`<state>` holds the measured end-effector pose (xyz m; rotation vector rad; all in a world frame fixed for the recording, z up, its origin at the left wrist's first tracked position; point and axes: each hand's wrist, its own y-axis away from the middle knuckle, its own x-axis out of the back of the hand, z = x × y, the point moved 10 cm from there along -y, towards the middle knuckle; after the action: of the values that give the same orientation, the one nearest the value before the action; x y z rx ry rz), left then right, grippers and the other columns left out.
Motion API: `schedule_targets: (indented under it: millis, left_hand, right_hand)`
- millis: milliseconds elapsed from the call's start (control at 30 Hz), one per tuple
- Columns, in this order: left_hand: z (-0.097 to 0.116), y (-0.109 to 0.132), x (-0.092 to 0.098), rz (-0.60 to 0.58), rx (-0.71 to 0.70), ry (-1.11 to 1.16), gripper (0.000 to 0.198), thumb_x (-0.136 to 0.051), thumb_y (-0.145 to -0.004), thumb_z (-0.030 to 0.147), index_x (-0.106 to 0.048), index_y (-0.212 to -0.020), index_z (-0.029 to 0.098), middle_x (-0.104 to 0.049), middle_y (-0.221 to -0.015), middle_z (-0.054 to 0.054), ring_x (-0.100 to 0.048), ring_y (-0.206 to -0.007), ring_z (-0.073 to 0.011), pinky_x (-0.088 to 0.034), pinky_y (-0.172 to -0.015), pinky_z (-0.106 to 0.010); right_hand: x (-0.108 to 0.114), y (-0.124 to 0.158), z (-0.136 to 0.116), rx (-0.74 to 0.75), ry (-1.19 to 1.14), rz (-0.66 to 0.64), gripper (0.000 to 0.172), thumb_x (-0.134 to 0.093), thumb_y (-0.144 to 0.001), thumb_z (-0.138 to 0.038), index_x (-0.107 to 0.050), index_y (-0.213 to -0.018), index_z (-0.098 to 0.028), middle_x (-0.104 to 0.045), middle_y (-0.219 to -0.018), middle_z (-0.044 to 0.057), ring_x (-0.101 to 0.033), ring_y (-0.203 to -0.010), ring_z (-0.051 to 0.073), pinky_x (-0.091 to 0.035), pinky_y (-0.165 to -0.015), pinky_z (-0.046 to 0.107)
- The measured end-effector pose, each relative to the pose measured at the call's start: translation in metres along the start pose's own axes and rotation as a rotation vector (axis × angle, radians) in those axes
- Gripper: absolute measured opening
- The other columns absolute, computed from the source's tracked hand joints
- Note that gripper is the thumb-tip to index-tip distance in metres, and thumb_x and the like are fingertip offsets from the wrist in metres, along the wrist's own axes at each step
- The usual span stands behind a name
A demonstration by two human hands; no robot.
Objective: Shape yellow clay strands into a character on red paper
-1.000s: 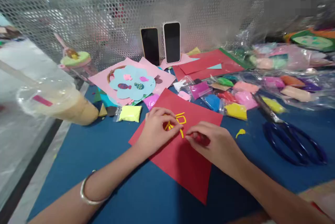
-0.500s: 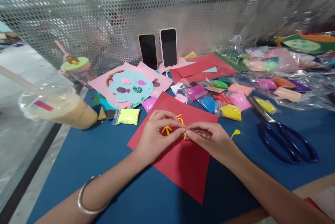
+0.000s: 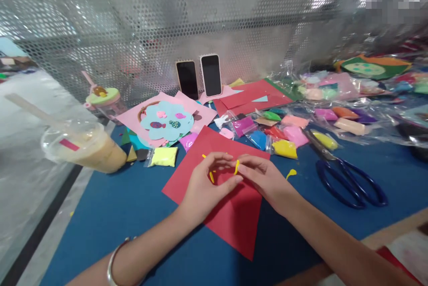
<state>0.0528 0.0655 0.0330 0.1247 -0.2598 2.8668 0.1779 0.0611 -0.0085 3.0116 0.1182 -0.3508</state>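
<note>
A red paper sheet (image 3: 230, 214) lies on the blue table (image 3: 133, 205) in front of me. Thin yellow clay strips (image 3: 211, 176) are stuck on it, partly hidden by my fingers. My left hand (image 3: 203, 190) rests on the sheet with its fingers curled over the strips. My right hand (image 3: 264, 179) meets it fingertip to fingertip and pinches a short yellow clay piece (image 3: 236, 167) just above the paper. A silver bangle (image 3: 115, 261) is on my left wrist.
Blue scissors (image 3: 347, 179) lie to the right, near a yellow clay blob (image 3: 290, 172). Several bags of coloured clay (image 3: 284, 136) sit behind the sheet. A lidded drink cup (image 3: 83, 150) lies at left. A pink-and-blue craft piece (image 3: 167, 118), two phones (image 3: 200, 76) and a mesh wall (image 3: 214, 18) stand behind.
Both hands have drawn together over the strips, and my right fingers have lifted a yellow piece off the paper. The view has tilted up slightly.
</note>
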Motion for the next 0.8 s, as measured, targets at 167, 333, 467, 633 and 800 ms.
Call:
schedule_targets:
  millis: [167,333,467,633,800]
  left_hand:
    - [0.004,0.000,-0.015,0.020,0.068,0.156,0.018,-0.073,-0.071,0.024,-0.060,-0.083,0.018,-0.067,-0.084,-0.002,-0.066,-0.079,-0.0142,-0.055,-0.076,-0.026]
    - [0.020,0.001,-0.021,0.039,0.024,0.136,0.011,-0.073,-0.072,0.023,-0.065,-0.078,0.017,-0.068,-0.078,-0.002,-0.064,-0.071,-0.0132,-0.053,-0.073,-0.025]
    - [0.030,0.003,-0.018,0.073,-0.021,0.000,0.006,-0.071,-0.075,0.024,-0.068,-0.074,0.019,-0.070,-0.075,-0.001,-0.064,-0.073,-0.0137,-0.053,-0.072,-0.024]
    - [0.043,0.001,-0.018,0.087,-0.112,-0.159,0.004,-0.069,-0.075,0.019,-0.070,-0.079,0.021,-0.072,-0.079,-0.001,-0.066,-0.076,-0.0150,-0.054,-0.070,-0.025]
    - [0.054,-0.004,-0.028,0.059,-0.165,-0.147,0.009,-0.066,-0.078,0.018,-0.072,-0.083,0.022,-0.074,-0.084,-0.001,-0.067,-0.079,-0.0156,-0.054,-0.071,-0.026]
  right_hand:
    - [0.002,0.001,0.004,-0.007,-0.117,-0.032,0.023,-0.080,-0.067,-0.045,-0.074,-0.079,-0.025,-0.071,-0.084,0.000,-0.064,-0.086,0.016,-0.050,-0.083,0.030]
    - [0.021,0.015,-0.014,0.141,-0.033,0.051,0.031,-0.077,-0.069,-0.047,-0.073,-0.094,-0.030,-0.072,-0.094,0.002,-0.065,-0.089,0.019,-0.052,-0.083,0.033]
    - [0.081,0.052,-0.048,0.299,0.382,0.281,0.026,-0.063,-0.082,-0.048,-0.070,-0.102,-0.031,-0.070,-0.099,0.003,-0.065,-0.089,0.020,-0.052,-0.083,0.035]
    - [0.170,0.082,-0.058,0.227,1.240,0.462,0.037,-0.058,-0.079,-0.052,-0.068,-0.106,-0.029,-0.066,-0.109,0.008,-0.064,-0.095,0.031,-0.051,-0.080,0.045]
    - [0.214,0.072,-0.046,0.170,1.541,0.487,0.054,-0.052,-0.077,-0.047,-0.061,-0.118,-0.014,-0.062,-0.102,0.021,-0.063,-0.095,0.039,-0.049,-0.081,0.051]
